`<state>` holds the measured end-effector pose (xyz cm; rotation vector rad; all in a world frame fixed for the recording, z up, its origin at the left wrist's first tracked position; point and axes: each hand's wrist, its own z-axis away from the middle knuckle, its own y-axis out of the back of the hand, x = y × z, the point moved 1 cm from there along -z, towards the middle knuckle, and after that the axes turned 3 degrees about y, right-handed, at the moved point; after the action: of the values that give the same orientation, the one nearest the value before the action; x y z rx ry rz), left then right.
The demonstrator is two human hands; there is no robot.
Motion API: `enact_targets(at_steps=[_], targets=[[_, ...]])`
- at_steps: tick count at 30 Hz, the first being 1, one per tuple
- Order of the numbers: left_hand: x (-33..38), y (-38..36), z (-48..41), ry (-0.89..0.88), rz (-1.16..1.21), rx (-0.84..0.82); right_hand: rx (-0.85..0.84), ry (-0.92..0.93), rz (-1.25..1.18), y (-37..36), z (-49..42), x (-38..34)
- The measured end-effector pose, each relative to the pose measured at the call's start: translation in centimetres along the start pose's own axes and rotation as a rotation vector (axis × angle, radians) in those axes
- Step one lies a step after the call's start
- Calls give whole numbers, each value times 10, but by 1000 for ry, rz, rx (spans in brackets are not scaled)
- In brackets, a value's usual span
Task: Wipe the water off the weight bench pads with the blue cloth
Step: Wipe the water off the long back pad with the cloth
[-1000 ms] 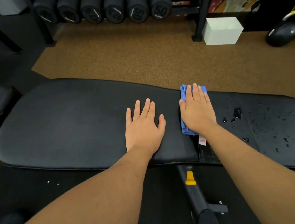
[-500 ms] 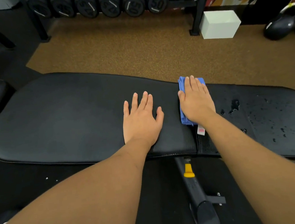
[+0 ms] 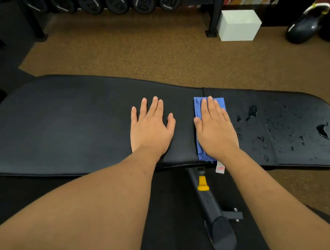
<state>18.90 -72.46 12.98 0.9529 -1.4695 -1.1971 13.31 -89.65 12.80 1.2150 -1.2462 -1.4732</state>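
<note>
A black weight bench lies across the view with a long left pad (image 3: 60, 124) and a shorter right pad (image 3: 292, 153). My right hand (image 3: 215, 128) presses flat on the folded blue cloth (image 3: 197, 110) at the seam between the pads; a white tag hangs off the near edge. Water drops and small puddles (image 3: 251, 113) dot the right pad, with a bigger puddle near its far right end. My left hand (image 3: 150, 128) rests flat and open on the left pad, a little left of the cloth.
A rack of black dumbbells (image 3: 143, 1) stands behind the bench on brown floor. A white box (image 3: 239, 25) sits by the rack's leg, kettlebells (image 3: 307, 24) at far right. The bench frame with a yellow knob (image 3: 202, 183) sticks out toward me.
My right hand has slid the blue cloth from the far edge toward the near edge along the seam. The left hand has stayed flat on the left pad.
</note>
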Motion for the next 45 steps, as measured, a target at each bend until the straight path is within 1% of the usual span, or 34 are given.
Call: enact_targets(at_steps=[4, 6, 9, 11, 13, 15, 18, 19, 20, 22, 25, 27, 29, 31, 35, 38, 42, 44, 45], targets=[[2, 0, -1, -2, -1, 8, 18, 4, 23, -1, 42, -8], [1, 1, -1, 1, 1, 10, 6, 5, 27, 1, 39, -7], [1, 2, -1, 0, 4, 1, 41, 0, 5, 1, -17, 2], [2, 1, -2, -1, 3, -1, 15, -40, -3, 4, -66, 8], [1, -1, -1, -4, -8, 4, -17, -65, 6, 4, -84, 12], [-1, -3, -1, -3, -11, 9, -10, -46, -17, 2, -55, 8], [0, 0, 1, -3, -8, -4, 37, 10, -1, -3, 52, -7], [1, 1, 2, -2, -8, -8, 28, 23, 24, -6, 79, -10], [2, 3, 2, 0, -7, -11, 20, 32, 22, -6, 86, -9], [3, 4, 0, -4, -7, -13, 37, 34, 23, -1, 54, -3], [2, 4, -3, 4, -9, -13, 28, -17, -14, 4, -36, 5], [2, 4, -3, 7, -8, -15, -9, -69, -14, 6, -90, 11], [1, 3, -2, 4, -18, -7, -48, -90, -19, 7, -112, 13], [1, 3, -1, 6, -13, -10, -52, -78, -34, 7, -101, 11], [3, 3, -1, 5, -6, -8, 11, -28, 0, 0, -47, 9], [2, 3, -2, -2, -4, 1, 24, -30, 17, 2, -59, 9], [1, 2, -2, -3, 4, 14, 1, -53, 12, 2, -89, 12], [0, 2, -2, -31, 19, 56, -2, -43, -4, 3, -74, 11], [0, 3, -1, -77, 12, 83, -6, -29, -18, 4, -56, 8]])
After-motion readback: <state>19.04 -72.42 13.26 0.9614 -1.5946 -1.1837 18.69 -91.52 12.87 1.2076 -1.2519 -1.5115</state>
